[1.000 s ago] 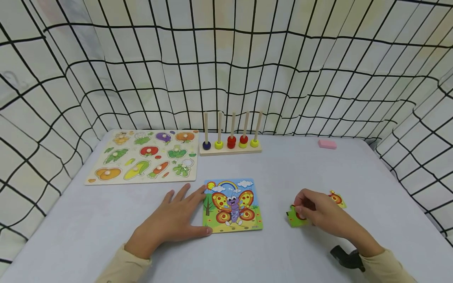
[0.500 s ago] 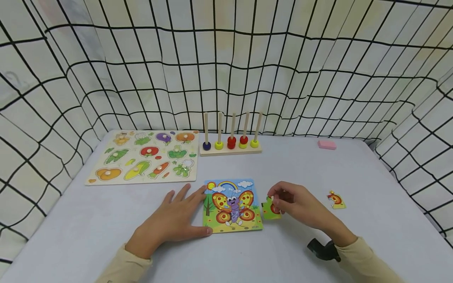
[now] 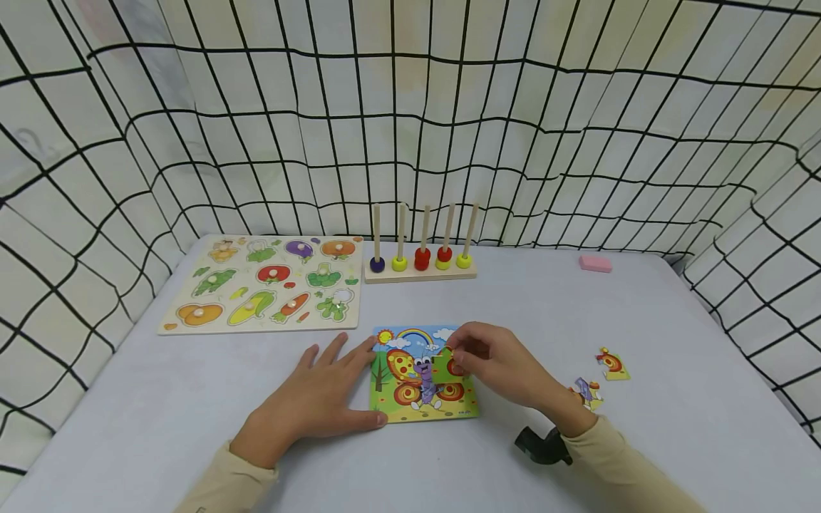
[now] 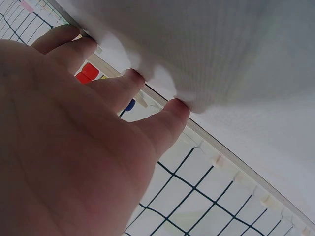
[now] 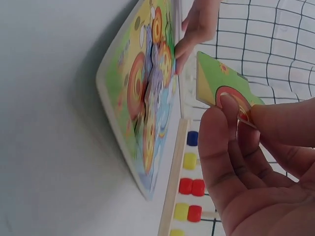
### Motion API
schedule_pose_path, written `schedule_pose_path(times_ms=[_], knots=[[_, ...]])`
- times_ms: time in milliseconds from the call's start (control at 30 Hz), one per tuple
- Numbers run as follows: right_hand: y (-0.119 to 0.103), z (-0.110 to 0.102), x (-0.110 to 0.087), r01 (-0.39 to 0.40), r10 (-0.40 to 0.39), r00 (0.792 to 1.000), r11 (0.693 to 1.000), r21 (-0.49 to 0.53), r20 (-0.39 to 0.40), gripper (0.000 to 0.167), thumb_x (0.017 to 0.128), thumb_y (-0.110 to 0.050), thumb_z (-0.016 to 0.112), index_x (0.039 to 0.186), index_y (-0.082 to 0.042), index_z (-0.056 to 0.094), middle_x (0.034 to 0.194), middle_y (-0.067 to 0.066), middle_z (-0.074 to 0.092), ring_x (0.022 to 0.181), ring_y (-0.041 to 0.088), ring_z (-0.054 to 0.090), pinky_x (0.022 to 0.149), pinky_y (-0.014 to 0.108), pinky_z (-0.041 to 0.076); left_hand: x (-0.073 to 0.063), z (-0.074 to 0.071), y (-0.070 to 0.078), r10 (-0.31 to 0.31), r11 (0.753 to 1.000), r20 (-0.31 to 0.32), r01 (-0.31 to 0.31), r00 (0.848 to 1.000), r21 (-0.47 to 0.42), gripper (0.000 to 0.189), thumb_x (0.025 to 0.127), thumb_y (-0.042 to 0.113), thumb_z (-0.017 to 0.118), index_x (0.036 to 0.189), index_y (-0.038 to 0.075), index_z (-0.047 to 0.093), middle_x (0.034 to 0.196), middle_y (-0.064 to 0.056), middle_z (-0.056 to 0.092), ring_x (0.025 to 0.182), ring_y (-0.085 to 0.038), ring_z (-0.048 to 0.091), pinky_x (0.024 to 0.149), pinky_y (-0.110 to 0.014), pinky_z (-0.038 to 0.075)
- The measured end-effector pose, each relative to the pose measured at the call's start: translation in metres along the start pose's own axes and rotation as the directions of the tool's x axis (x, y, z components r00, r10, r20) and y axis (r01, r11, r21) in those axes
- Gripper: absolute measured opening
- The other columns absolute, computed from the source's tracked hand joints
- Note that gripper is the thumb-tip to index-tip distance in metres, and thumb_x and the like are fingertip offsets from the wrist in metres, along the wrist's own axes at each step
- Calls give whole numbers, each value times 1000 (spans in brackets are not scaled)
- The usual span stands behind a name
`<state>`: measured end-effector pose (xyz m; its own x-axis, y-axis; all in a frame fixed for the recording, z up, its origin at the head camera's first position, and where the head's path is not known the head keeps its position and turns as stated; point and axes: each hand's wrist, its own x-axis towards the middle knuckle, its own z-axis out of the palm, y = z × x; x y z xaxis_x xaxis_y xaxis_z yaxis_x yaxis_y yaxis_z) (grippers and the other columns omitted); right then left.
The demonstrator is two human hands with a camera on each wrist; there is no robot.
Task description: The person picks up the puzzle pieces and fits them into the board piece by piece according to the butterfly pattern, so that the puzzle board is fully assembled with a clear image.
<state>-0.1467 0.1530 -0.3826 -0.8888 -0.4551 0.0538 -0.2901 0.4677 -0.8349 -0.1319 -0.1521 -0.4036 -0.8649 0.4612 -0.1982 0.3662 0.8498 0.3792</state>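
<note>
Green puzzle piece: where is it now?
In the head view, the green puzzle piece is pinched by the right hand, over the butterfly board's right side.

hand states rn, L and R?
Left hand: open, fingers spread, at the butterfly board.
Right hand: closed, pinching a green puzzle piece above the board.

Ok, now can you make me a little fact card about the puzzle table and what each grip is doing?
Left grip: fingers spread, touching the left edge of the butterfly board
Right grip: pinching a green puzzle piece
Held piece: raised above the board's right side
Loose pieces: two, off to the right, one partly hidden
Back left: vegetable board
Back middle: five-peg bead stand
Back right: pink block
</note>
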Motion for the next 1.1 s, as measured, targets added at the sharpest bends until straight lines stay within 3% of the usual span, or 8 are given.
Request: schedule_pose_path(times_ms=[167,467,733,1100], knots=[[-5,12,7,23,-24,1000,1000,17,17,10,104,0,67,112,-3,72,105,3,70,92,18,67,86,29,60,0,1,-1,2,1000,-3,-2,1000,-3,109,85,72,77,166,12,39,174,-6,32,161,-43,15,123,-75,10],[-12,39,20,49,-49,998,999,13,41,9,101,3,70,107,-2,72,100,6,71,83,14,68,78,25,61,-2,1,-3,-2,1000,-7,2,1000,1,109,85,73,77,167,13,39,174,-5,33,161,-42,16,123,-74,12],[-17,59,31,91,-88,993,995,-33,82,9,100,6,69,103,-1,72,91,-2,68,77,13,64,70,25,58,-2,0,-4,3,1000,-8,-3,1000,-2,108,85,73,77,166,12,40,174,-3,31,161,-42,16,123,-75,12],[-21,67,33,80,-65,991,988,-133,116,8,100,4,70,105,-2,74,92,-3,69,81,12,64,73,25,57,-3,1,-2,20,1000,-15,-20,1000,2,109,86,70,79,168,13,35,173,-5,33,161,-42,16,123,-75,12]])
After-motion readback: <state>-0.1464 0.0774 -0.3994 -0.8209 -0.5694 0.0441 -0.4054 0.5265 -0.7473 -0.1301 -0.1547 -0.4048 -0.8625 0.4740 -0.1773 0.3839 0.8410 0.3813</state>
